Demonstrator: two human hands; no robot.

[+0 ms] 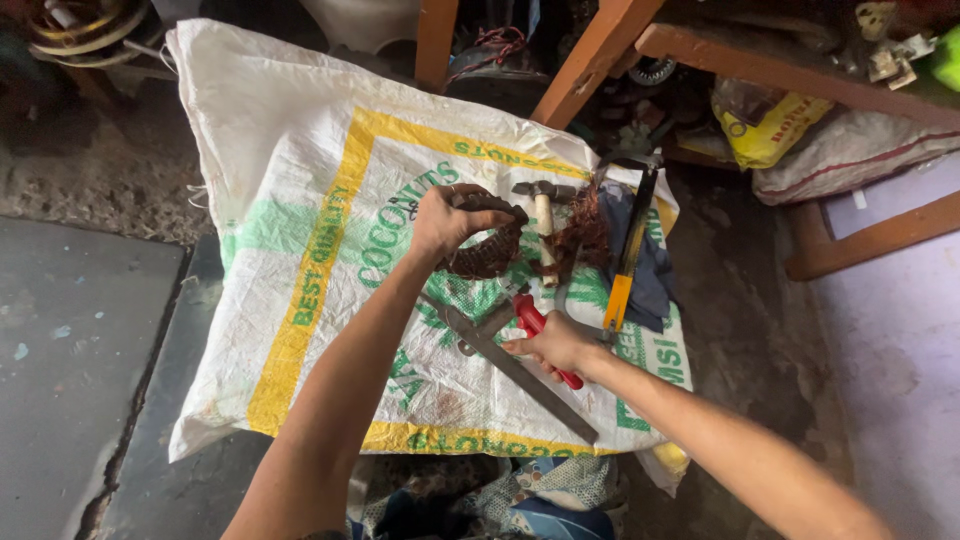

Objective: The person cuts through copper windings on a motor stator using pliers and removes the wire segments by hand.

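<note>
1. Our left hand (440, 222) is closed over the top of a dark ring-shaped motor stator (487, 250) with copper windings, holding it on the sack near the middle
2. Our right hand (556, 345) grips the red handles of a pair of pliers (535, 328), whose jaws point toward the stator
3. We work over a white woven sack (300, 200) with yellow and green print, spread on a rough concrete floor (80, 330)
4. Just beyond the stator lie a small hammer (543, 215), a tangle of pulled copper wire (585, 232), a hacksaw (630, 245) with a yellow handle and a dark blue cloth (650, 280)
5. Long metal shears (500, 355) lie under our right hand
6. Wooden furniture legs (590, 60) and more sacks (840, 150) crowd the far side
7. Our right hand hides the pliers' grip, and we cannot make out the jaw tips
</note>
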